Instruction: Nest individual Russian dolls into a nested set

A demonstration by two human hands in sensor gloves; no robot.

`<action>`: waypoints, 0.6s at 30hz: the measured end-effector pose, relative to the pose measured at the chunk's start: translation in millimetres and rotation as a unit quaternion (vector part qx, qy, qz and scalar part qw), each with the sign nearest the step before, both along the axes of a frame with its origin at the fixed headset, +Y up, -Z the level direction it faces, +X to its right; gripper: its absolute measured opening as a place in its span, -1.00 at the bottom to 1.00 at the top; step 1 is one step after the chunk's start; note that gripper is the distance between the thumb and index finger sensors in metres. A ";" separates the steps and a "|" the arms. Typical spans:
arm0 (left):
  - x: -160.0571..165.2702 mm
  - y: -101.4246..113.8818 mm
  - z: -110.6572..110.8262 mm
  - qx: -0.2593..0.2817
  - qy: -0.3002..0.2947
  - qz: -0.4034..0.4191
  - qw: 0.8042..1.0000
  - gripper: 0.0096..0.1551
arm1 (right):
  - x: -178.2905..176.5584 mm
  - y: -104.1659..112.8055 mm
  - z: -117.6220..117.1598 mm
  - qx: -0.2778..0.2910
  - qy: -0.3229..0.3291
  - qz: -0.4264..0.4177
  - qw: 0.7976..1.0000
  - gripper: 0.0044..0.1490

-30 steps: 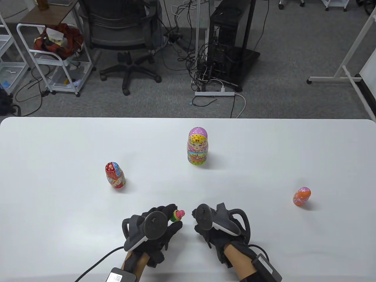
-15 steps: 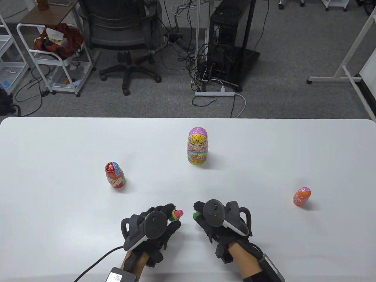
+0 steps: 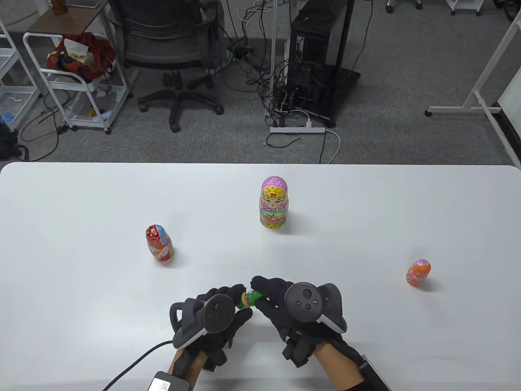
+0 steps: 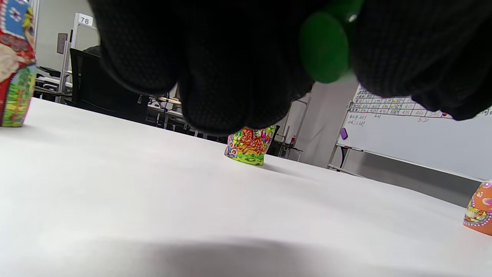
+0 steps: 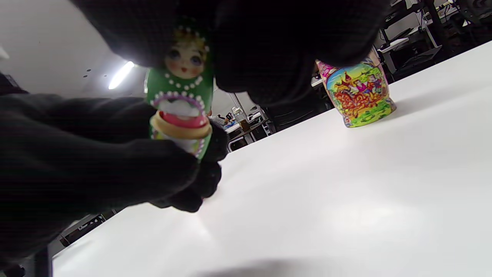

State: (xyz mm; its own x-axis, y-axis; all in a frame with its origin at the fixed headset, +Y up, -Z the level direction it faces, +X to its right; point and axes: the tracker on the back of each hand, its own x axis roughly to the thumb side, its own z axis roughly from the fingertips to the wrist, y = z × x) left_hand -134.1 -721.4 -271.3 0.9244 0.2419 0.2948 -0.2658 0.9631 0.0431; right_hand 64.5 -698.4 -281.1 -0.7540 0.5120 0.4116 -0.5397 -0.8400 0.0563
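My left hand [image 3: 238,305] grips the bottom half of a small green doll [image 3: 244,300], its wooden rim and something pink inside it showing in the right wrist view [image 5: 180,129]. My right hand [image 3: 260,290] pinches the green top half [image 3: 253,296] with the painted face [image 5: 185,65] and holds it against that rim. The halves meet just above the table, near its front edge. The left wrist view shows a green part [image 4: 324,46] between gloved fingers. A large pink-and-yellow doll [image 3: 274,202], a red doll [image 3: 159,243] and an orange doll [image 3: 418,272] stand apart on the table.
The white table [image 3: 81,203] spans the view. The large doll also shows in the left wrist view [image 4: 250,144] and right wrist view [image 5: 357,96]. Beyond the far edge are an office chair [image 3: 171,53], a cart [image 3: 77,77] and a computer tower [image 3: 313,57].
My right hand moved left with the green top half and brought it onto the bottom half in my left hand, covering the tiny pink doll. The left hand barely moved.
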 end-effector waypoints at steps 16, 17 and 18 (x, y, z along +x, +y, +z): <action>3.1 0.3 1.6 0.008 -0.010 0.002 1.000 -0.19 | -1.6 0.6 1.0 -0.001 -0.003 -0.004 1.000 -0.35; 3.2 0.1 1.5 0.008 -0.011 0.002 1.000 -0.19 | -1.7 0.2 0.8 -0.002 -0.003 -0.005 1.000 -0.35; 3.3 0.6 1.4 0.009 -0.011 0.001 1.000 -0.19 | -1.8 0.2 0.6 -0.002 -0.002 -0.006 1.000 -0.35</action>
State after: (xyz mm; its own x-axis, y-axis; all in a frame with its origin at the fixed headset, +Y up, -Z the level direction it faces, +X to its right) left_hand -130.8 -720.8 -269.8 0.9168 0.2385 0.3203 -0.2693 0.9615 0.0551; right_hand 62.7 -698.2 -280.5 -0.7502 0.5222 0.4056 -0.5493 -0.8337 0.0573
